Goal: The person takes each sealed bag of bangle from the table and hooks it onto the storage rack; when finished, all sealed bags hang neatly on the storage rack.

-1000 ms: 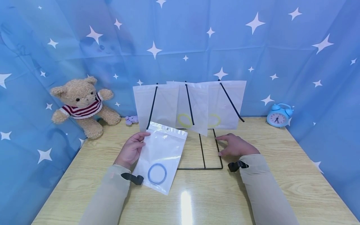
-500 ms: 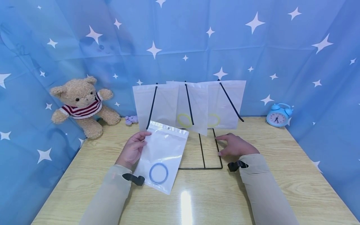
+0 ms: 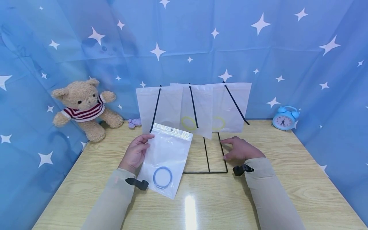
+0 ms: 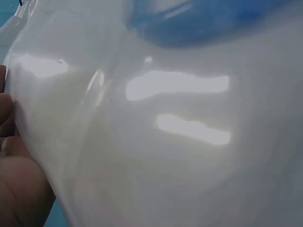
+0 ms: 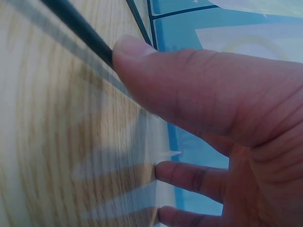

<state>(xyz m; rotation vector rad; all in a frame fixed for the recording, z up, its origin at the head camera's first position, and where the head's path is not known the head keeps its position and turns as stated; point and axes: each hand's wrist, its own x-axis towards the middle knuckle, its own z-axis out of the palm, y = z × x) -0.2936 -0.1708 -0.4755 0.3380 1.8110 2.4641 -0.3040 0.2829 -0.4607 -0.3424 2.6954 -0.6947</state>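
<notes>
My left hand (image 3: 135,151) pinches the left edge of a white zip bag (image 3: 169,151), which leans tilted near the front tip of the left hook. A blue ring (image 3: 162,177) shows through its lower part; a small hang hole sits in its top strip. The bag fills most of the left wrist view. Black wire rack base (image 3: 207,155) lies on the table, partly hidden by the bag. The right hand (image 3: 241,148) touches the base's right bar with thumb and index finger; in the right wrist view its thumb (image 5: 189,90) presses the bar, other straight fingertips resting on the table.
Three white bags hang on the rack's hooks: left (image 3: 166,103), middle (image 3: 202,108), right (image 3: 238,102). Yellow rings show in the middle and right ones. A teddy bear (image 3: 86,108), small purple toy (image 3: 134,123) and blue alarm clock (image 3: 285,118) stand along the back.
The held bag has shifted slightly right, mostly over the first half second, and its top strip has tilted a little. My right hand and the rack have stayed still.
</notes>
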